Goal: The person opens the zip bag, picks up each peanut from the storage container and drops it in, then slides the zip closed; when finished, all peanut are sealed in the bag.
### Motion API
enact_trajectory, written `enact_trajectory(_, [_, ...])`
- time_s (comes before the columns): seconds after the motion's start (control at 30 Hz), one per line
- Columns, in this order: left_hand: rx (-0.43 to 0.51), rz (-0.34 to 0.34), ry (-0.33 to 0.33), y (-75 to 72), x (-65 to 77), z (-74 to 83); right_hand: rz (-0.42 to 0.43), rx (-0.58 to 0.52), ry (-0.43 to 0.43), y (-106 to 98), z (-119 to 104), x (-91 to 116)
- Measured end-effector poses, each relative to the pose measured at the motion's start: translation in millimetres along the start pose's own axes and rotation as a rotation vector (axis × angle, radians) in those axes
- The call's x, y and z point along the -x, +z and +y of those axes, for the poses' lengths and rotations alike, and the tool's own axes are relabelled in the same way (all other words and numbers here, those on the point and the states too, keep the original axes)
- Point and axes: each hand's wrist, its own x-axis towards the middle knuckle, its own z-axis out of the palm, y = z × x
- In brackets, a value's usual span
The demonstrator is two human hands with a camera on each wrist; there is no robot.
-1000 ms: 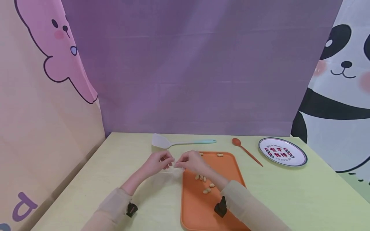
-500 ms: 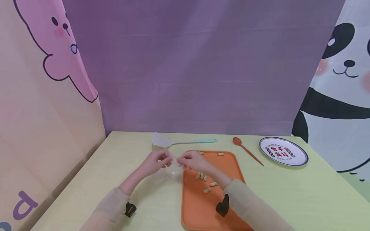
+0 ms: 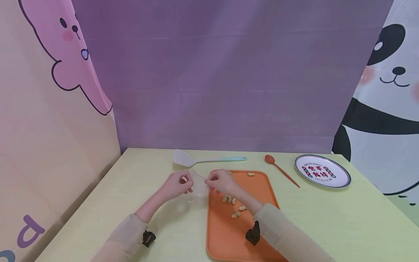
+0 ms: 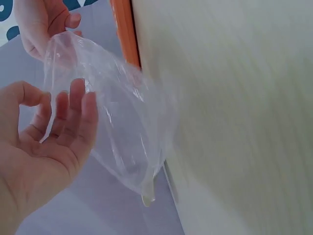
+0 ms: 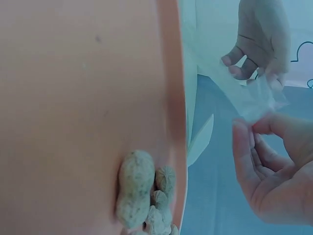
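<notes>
Clear plastic bag [image 4: 122, 117], creased, held up

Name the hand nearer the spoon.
Right. In the head view, the right hand is left of the spoon, overlapping the tray; the left hand is farther left, outside the tray.

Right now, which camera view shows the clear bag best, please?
The left wrist view: the bag appears large and nearly whole. The head and right wrist views show it smaller and fainter.

A purple "d" [image 3: 30, 231] marks the wall [image 3: 68, 153]; the plate [image 3: 342, 179] bears red Chinese characters [image 3: 316, 174], hard to read.
</notes>
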Motion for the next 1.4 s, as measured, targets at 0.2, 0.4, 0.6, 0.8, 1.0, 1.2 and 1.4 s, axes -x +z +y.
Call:
enact_trajectory(0.2, [0.022,0.064,-0.095,-0.3,0.3,3.9,-0.1,0.044,0.02,-2,-3,4])
enact_trajectory(0.4, [0.008,0.072,-0.114,0.3,1.2,7.6,-0.115,0.08,-0.035,2,-7,7])
enact_trajectory(0.6, [-0.11,0.065,-0.065,-2.3,4.8,13.3,-0.132,0.034,-0.043,3,-11,10])
enact_trajectory(0.8, [-0.182,0.08,-0.108,-10.7,4.5,16.5,-0.132,0.026,-0.011,-1,-6,9])
enact_trajectory(1.0, [-0.166,0.105,-0.114,-12.1,3.7,13.6,-0.08,-0.027,0.012,-3,-2,7])
enact_trajectory(1.2, [-0.052,0.125,0.035,-1.0,-0.9,3.1,-0.043,-0.043,0.01,-1,-2,5])
enact_trajectory(1.4, [-0.017,-0.002,0.102,6.2,-2.4,-0.6,-0.042,-0.081,0.01,2,-4,4])
